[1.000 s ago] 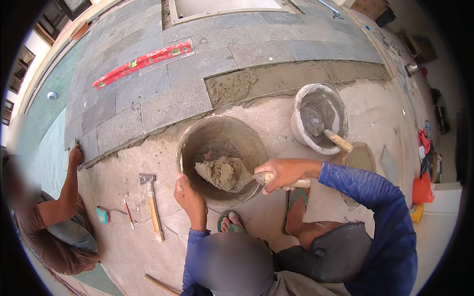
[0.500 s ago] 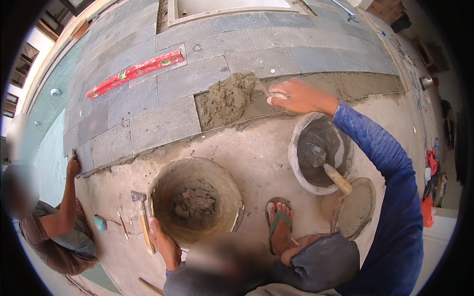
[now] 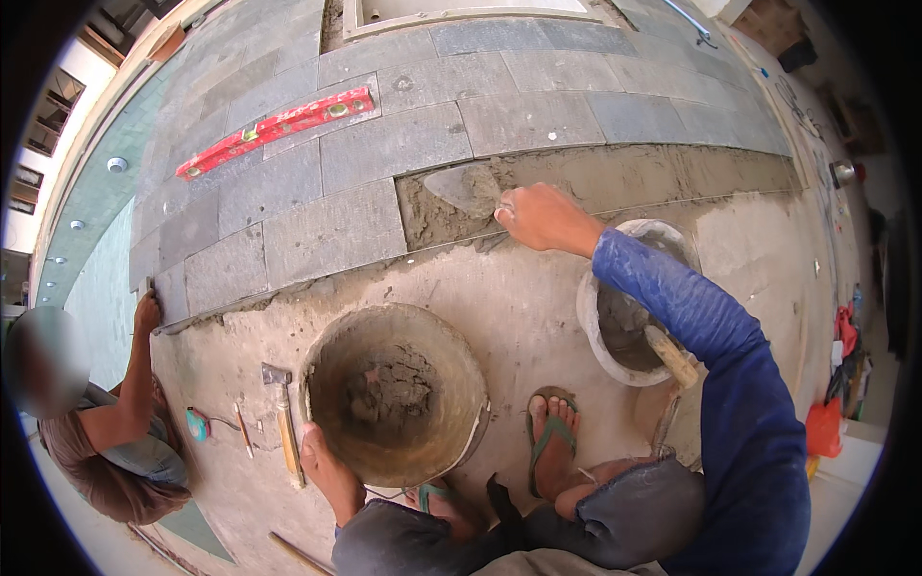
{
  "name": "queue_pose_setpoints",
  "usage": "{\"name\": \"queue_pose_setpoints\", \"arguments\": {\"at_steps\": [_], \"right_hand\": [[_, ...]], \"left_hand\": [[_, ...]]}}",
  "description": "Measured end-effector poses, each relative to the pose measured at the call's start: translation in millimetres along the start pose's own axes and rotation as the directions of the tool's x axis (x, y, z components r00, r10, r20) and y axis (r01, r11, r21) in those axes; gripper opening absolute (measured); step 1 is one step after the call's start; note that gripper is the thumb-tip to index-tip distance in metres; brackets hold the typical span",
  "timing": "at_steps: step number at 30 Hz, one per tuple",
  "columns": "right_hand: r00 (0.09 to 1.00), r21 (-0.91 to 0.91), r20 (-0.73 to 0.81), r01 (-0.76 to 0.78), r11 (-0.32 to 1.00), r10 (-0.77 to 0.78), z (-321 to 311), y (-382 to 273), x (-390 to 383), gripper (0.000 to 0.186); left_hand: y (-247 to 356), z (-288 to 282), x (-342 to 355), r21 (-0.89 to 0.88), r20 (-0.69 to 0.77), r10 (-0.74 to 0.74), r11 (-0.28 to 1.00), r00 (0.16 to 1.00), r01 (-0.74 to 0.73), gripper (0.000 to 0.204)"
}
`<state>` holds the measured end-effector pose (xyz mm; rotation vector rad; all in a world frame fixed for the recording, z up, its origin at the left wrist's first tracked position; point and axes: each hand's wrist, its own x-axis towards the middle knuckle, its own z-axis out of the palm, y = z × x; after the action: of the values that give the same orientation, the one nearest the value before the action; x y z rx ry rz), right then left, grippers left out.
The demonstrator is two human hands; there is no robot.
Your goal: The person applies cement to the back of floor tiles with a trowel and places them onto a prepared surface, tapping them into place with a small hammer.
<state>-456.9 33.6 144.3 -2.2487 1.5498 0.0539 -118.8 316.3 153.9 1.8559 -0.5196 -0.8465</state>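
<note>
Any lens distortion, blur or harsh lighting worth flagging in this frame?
Head view: strong fisheye, tile rows and red level bow toward the dark rim; even daylight, soft shadows; right hand with trowel sharp; the co-worker's face lower left is blurred.

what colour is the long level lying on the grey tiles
Red, with small pale vials along it: the spirit level shows clearly in the head view, lying across the grey tiles.
</note>
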Motion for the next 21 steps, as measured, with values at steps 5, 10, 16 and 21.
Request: {"name": "queue_pose_setpoints", "arguments": {"at_steps": [5, 10, 16, 21], "right_hand": [[0.991, 0.045, 0.055, -0.123, 0.991, 0.12, 9.4, 26.4, 5.7, 0.043], [0.958, 0.101, 0.163, -0.253, 0.962, 0.235, -8.6, 37.4, 0.3, 0.045], [0.88, 0.531, 0.245, -0.474, 0.702, 0.408, -2.7, 57.7, -10.8, 0.047], [0.756, 0.762, 0.432, -0.598, 0.25, 0.491, 31.4, 33.1, -1.6, 0.048]], "left_hand": [[-7.8, -2.8, 10.2, -0.05, 0.012, 0.006, 0.999, 1.0, -0.006, 0.042], [-15.6, -11.4, 10.4, -0.089, 0.033, 0.019, 0.996, 0.999, -0.016, 0.043], [-15.6, -12.8, 7.7, 0.029, 0.047, 0.112, 0.993, 0.993, -0.113, 0.043], [-23.2, -14.8, 14.6, 0.003, 0.069, 0.111, 0.994, 0.991, -0.111, 0.044]]}}
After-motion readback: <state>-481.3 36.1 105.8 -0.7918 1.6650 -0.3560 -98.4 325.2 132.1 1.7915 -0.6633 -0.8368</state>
